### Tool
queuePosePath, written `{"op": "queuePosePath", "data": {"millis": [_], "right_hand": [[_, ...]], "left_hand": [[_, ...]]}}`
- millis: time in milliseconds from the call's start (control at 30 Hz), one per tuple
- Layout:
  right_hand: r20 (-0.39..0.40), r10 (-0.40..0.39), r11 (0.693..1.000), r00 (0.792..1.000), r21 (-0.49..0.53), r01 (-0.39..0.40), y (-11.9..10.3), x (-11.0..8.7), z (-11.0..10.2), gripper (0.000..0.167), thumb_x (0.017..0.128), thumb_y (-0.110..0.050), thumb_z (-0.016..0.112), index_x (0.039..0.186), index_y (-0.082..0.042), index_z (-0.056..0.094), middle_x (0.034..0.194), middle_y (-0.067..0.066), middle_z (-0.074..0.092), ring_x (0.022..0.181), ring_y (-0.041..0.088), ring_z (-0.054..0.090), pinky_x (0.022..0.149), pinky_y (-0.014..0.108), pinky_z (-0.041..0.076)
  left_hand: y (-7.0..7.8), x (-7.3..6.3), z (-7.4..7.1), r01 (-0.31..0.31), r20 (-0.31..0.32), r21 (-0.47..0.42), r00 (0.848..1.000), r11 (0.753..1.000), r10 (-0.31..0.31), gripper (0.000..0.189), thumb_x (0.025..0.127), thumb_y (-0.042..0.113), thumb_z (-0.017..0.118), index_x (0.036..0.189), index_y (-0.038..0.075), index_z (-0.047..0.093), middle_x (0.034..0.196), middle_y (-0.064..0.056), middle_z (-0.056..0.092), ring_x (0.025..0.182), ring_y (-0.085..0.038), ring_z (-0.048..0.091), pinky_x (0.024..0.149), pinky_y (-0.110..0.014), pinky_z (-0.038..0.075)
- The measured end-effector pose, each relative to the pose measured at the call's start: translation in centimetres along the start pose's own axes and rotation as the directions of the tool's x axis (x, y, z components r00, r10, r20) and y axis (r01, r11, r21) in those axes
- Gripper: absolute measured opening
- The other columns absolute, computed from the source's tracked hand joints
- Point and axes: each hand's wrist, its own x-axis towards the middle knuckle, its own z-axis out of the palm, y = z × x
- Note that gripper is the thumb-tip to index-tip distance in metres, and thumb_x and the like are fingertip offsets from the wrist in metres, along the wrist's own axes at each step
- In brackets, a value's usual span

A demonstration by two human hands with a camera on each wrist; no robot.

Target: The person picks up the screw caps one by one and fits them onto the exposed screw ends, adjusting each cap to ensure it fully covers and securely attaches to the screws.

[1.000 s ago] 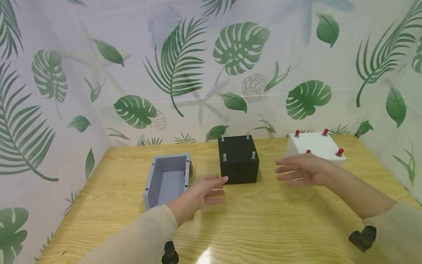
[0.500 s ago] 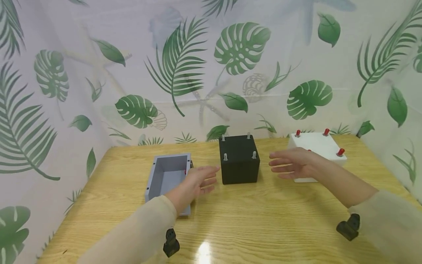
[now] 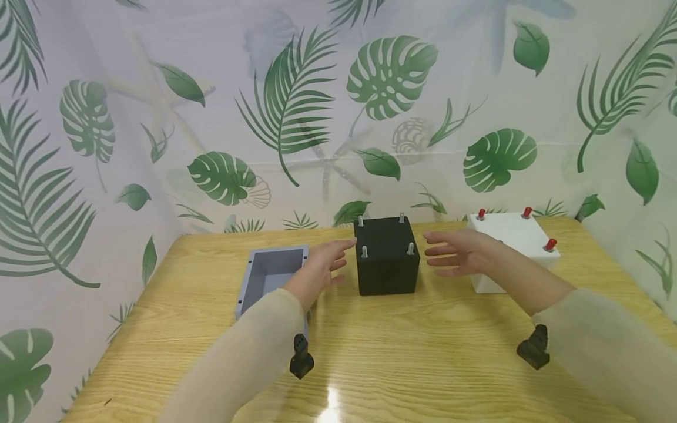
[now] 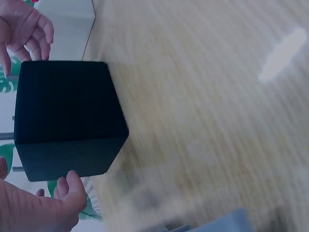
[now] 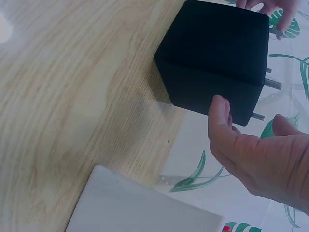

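Observation:
A black box (image 3: 387,273) stands on the wooden table with silver threaded studs upright at its top corners. My left hand (image 3: 326,264) is beside its left face, fingers relaxed, thumb near the top edge. On the opposite side my right hand (image 3: 456,251) faces the box with its fingers spread loosely. In the left wrist view the left hand (image 4: 46,205) has its fingertips right at the black box (image 4: 67,106). The right wrist view shows the fingertips of the right hand (image 5: 260,154) overlapping the box's side (image 5: 212,89). Neither hand holds anything.
A grey open bin (image 3: 264,273) lies left of the black box, partly hidden behind the left forearm. At the right a white box (image 3: 515,232) with red-capped studs stands partly behind the right arm. A leaf-patterned cloth (image 3: 328,117) hangs behind the table (image 3: 412,358).
Both hands have moved forward and closer together, now on either side of the black box. The right hand has shifted left, off the white box's front. The boxes and bin stay in place.

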Motion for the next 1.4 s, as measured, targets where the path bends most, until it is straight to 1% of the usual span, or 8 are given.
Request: {"op": "queuePosePath", "data": {"millis": [167, 333, 467, 600, 700, 800, 1133, 1400], "right_hand": [[-0.009, 0.023, 0.998, 1.0, 0.053, -0.023, -0.7, 0.7, 0.5, 0.039, 0.097, -0.035, 0.051, 0.131, -0.02, 0.039, 0.157, 0.015, 0.015, 0.139, 0.03, 0.026, 0.105, 0.041, 0.039], [-0.02, 0.061, 0.988, 0.998, 0.144, -0.057, -1.7, 1.3, 0.9, 0.018, 0.095, -0.034, 0.054, 0.106, -0.026, 0.043, 0.158, 0.01, 0.015, 0.141, 0.028, 0.023, 0.105, 0.043, 0.038], [-0.022, 0.095, 0.972, 0.995, 0.216, -0.088, -2.3, 1.7, 1.2, 0.023, 0.093, -0.034, 0.058, 0.108, -0.023, 0.044, 0.158, 0.007, 0.016, 0.141, 0.026, 0.022, 0.111, 0.044, 0.031], [-0.025, 0.118, 0.97, 0.993, 0.217, -0.11, -2.3, 2.4, 1.6, 0.038, 0.093, -0.032, 0.059, 0.125, -0.022, 0.041, 0.158, 0.007, 0.015, 0.142, 0.026, 0.02, 0.112, 0.044, 0.028], [-0.047, 0.127, 0.977, 0.991, 0.181, -0.117, -2.1, 3.1, 2.0, 0.062, 0.092, -0.032, 0.061, 0.143, -0.022, 0.026, 0.158, 0.009, 0.015, 0.142, 0.027, 0.019, 0.112, 0.045, 0.029], [-0.071, 0.137, 0.981, 0.988, 0.15, -0.125, -1.8, 3.7, 2.3, 0.078, 0.091, -0.033, 0.063, 0.15, -0.021, 0.014, 0.157, 0.01, 0.015, 0.141, 0.028, 0.021, 0.111, 0.045, 0.031], [-0.111, 0.154, 0.984, 0.982, 0.108, -0.142, -0.5, 4.6, 2.4, 0.084, 0.088, -0.04, 0.063, 0.151, -0.017, 0.013, 0.157, 0.01, 0.015, 0.139, 0.027, 0.025, 0.1, 0.042, 0.04], [-0.127, 0.15, 0.984, 0.981, 0.114, -0.136, -0.4, 4.9, 2.3, 0.085, 0.083, -0.04, 0.069, 0.149, -0.017, 0.021, 0.156, 0.009, 0.018, 0.136, 0.026, 0.029, 0.087, 0.038, 0.045]], "left_hand": [[1.0, 1.1, 0.3, 0.049, -0.048, -0.035, 0.998, 0.998, -0.05, 0.074, 0.08, 0.031, 0.076, 0.141, 0.013, 0.039, 0.143, -0.013, 0.042, 0.129, -0.029, 0.042, 0.103, -0.049, 0.039], [1.3, 1.8, 0.7, 0.076, -0.002, -0.014, 0.997, 0.997, -0.076, 0.079, 0.079, 0.034, 0.077, 0.143, 0.013, 0.037, 0.145, -0.014, 0.039, 0.13, -0.031, 0.04, 0.104, -0.052, 0.038], [1.3, 2.0, 1.2, 0.08, 0.022, 0.011, 0.996, 0.997, -0.081, 0.083, 0.079, 0.035, 0.077, 0.146, 0.012, 0.033, 0.148, -0.015, 0.035, 0.133, -0.032, 0.037, 0.104, -0.054, 0.037], [1.2, 2.3, 1.6, 0.091, 0.027, 0.023, 0.995, 0.996, -0.092, 0.086, 0.078, 0.036, 0.077, 0.147, 0.013, 0.031, 0.15, -0.016, 0.032, 0.135, -0.033, 0.034, 0.104, -0.057, 0.036], [1.2, 2.6, 1.9, 0.108, 0.033, 0.019, 0.994, 0.994, -0.108, 0.089, 0.077, 0.037, 0.078, 0.147, 0.013, 0.03, 0.151, -0.015, 0.03, 0.135, -0.034, 0.034, 0.103, -0.061, 0.034], [1.2, 3.0, 2.2, 0.116, 0.037, 0.03, 0.992, 0.993, -0.117, 0.09, 0.076, 0.038, 0.079, 0.147, 0.014, 0.029, 0.15, -0.015, 0.031, 0.134, -0.035, 0.034, 0.102, -0.063, 0.034], [0.6, 4.0, 2.4, 0.144, 0.084, 0.043, 0.986, 0.989, -0.147, 0.089, 0.078, 0.028, 0.079, 0.15, 0.02, 0.027, 0.151, -0.011, 0.031, 0.134, -0.033, 0.035, 0.104, -0.062, 0.033], [0.2, 3.9, 1.9, 0.113, 0.09, 0.043, 0.989, 0.993, -0.116, 0.088, 0.078, 0.031, 0.079, 0.149, 0.021, 0.029, 0.149, -0.013, 0.033, 0.133, -0.036, 0.036, 0.103, -0.062, 0.034]]}}
